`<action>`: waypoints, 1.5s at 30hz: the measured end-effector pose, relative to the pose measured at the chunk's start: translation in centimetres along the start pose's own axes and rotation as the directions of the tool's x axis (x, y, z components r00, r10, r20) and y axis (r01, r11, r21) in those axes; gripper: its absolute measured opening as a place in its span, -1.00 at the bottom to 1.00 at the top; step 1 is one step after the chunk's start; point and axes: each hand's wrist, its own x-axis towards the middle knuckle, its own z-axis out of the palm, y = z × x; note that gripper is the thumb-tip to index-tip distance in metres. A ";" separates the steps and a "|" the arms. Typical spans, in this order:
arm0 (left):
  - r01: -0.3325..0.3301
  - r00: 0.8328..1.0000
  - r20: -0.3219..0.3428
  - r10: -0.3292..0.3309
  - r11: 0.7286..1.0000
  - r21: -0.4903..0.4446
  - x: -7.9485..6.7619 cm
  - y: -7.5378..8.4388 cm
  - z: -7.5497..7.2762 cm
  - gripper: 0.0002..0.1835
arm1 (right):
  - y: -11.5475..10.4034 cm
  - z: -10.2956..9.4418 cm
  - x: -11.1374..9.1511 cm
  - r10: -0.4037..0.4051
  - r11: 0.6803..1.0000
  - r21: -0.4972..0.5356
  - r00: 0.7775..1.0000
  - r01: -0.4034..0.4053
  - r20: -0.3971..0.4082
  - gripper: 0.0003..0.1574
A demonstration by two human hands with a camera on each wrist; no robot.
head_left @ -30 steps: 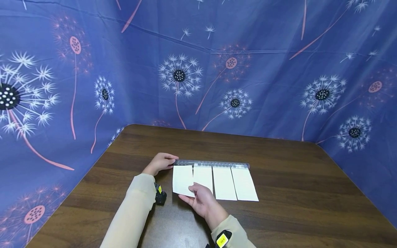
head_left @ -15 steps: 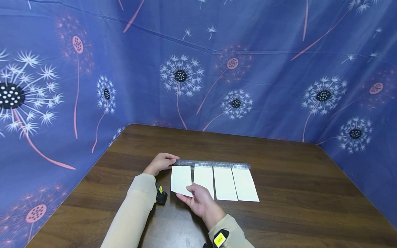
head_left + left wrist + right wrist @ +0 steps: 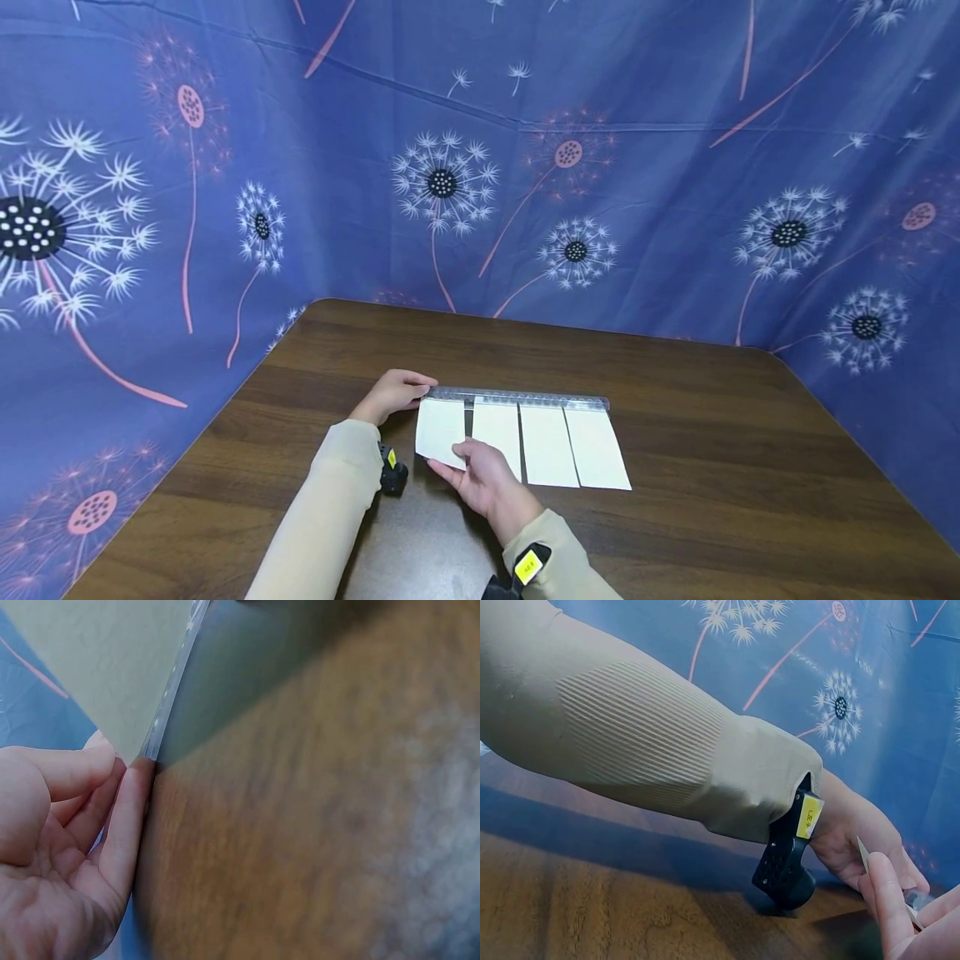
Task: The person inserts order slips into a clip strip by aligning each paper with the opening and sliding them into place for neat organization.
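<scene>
In the head view my left hand (image 3: 393, 393) grips the left end of a long clear plastic strip (image 3: 525, 397), which has a row of small marks along it. Its fingers meet the strip's end (image 3: 155, 742) in the left wrist view. My right hand (image 3: 487, 482) pinches the lower right corner of a white paper card (image 3: 440, 433), thumb above and fingers under it. The card is slightly tilted, its far edge right at the strip. Three more white cards (image 3: 550, 446) lie side by side along the strip, the leftmost partly hidden behind my right hand.
The brown wooden table (image 3: 697, 433) reaches back to a blue dandelion-print cloth (image 3: 645, 167) hung behind and beside it. Black wrist cameras with yellow labels sit on both forearms; the left one (image 3: 784, 862) hangs close over the tabletop.
My right hand has shifted the leftmost card slightly left, opening a gap beside its neighbour, then a little up towards the strip. The left hand keeps its hold; the other cards stay put.
</scene>
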 end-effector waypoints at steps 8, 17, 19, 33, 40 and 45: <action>-0.007 1.000 0.011 0.007 1.000 -0.002 -0.1 0.1 0.1 -0.78 | -0.2 0.1 0.4 -0.015 1.000 0.004 1.000 0.015 -0.011 -0.38; -0.009 1.000 0.010 0.009 1.000 -0.014 -0.3 0.3 0.1 -0.78 | -0.3 0.1 0.7 -0.022 1.000 -0.005 0.999 0.021 -0.033 -0.43; -0.010 1.000 0.009 0.010 1.000 -0.012 -0.4 0.4 0.2 -0.77 | -0.3 0.2 0.7 -0.022 1.000 0.004 0.999 0.022 -0.037 -0.41; 0.019 1.000 -0.006 -0.019 0.999 -0.041 -0.3 0.4 0.0 -0.78 | -0.3 0.1 0.4 -0.048 0.999 -0.007 0.998 0.047 -0.039 -0.41; 0.023 1.000 0.000 -0.023 0.999 -0.040 -0.3 0.4 0.0 -0.78 | -0.3 -0.2 0.4 -0.055 0.998 -0.032 0.998 0.054 -0.037 -0.43; 0.026 1.000 -0.001 -0.026 0.999 -0.042 -0.3 0.3 -0.1 -0.78 | -0.2 -0.3 0.4 -0.058 0.997 -0.046 0.998 0.057 -0.026 -0.47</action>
